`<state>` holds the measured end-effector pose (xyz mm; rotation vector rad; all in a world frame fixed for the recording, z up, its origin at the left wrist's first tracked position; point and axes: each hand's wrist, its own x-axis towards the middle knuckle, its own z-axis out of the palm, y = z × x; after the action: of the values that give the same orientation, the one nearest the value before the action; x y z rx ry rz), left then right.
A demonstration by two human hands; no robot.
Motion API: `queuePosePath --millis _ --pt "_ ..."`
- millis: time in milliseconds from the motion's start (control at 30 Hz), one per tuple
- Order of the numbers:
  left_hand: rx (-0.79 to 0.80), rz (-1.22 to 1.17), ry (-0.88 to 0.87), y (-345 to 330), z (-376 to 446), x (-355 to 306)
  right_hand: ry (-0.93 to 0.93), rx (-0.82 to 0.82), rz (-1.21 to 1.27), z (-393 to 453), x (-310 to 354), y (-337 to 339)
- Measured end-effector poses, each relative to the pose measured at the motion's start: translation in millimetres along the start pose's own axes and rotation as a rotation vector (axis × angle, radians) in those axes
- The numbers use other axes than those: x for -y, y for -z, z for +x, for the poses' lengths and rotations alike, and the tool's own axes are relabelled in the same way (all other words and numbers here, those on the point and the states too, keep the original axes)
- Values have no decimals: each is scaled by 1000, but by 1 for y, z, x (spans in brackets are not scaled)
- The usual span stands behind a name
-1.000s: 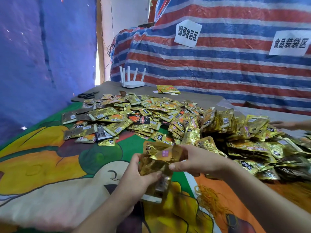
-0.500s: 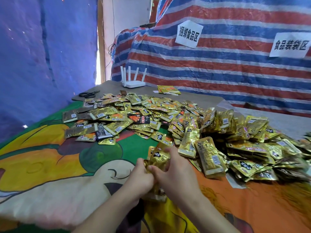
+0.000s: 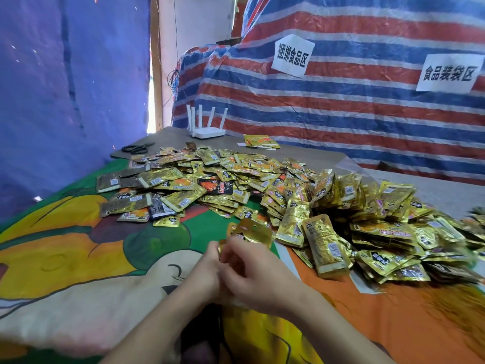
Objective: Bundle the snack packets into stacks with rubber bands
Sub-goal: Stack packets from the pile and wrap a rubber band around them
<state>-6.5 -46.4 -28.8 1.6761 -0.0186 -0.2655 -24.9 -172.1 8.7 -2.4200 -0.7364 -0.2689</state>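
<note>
Both hands meet low in the middle of the view around a small stack of gold snack packets [image 3: 253,232]. My left hand [image 3: 203,271] grips the stack from the left and my right hand [image 3: 258,278] covers it from the right, so only the packets' top ends show. A big pile of loose gold packets [image 3: 288,190] spreads across the table beyond the hands. Blur hides whether a rubber band is on the stack.
A cartoon-print cloth [image 3: 78,258] covers the table. At the far end stand a white router [image 3: 207,131], black scissors [image 3: 137,147] and a few flat packets [image 3: 259,141]. Striped tarp with two paper signs [image 3: 292,55] hangs behind. Packet bundles [image 3: 324,248] lie right of my hands.
My hands have closed together over the stack and dropped lower toward me. The other person's hand seen at the right edge a second ago is gone.
</note>
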Motion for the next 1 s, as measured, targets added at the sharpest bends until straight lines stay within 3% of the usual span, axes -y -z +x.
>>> queuePosePath --millis 300,400,467,567,767,1000 --pt "-1 -164 -85 19 6 -3 -376 -460 424 -21 -38 -7" --pt "33 -126 -122 16 7 -6 -644 -360 822 -9 -29 -8" --pt "30 -33 -168 12 9 -8 -722 -298 1042 0 -25 -10" --pt "-81 169 -260 1 11 -6 -766 -392 1149 9 -24 -19" --pt "-168 331 -375 -8 13 -5 -732 -536 1346 17 -31 -25" --pt "-216 372 -471 -7 21 0 -689 -395 1398 17 -33 -16"
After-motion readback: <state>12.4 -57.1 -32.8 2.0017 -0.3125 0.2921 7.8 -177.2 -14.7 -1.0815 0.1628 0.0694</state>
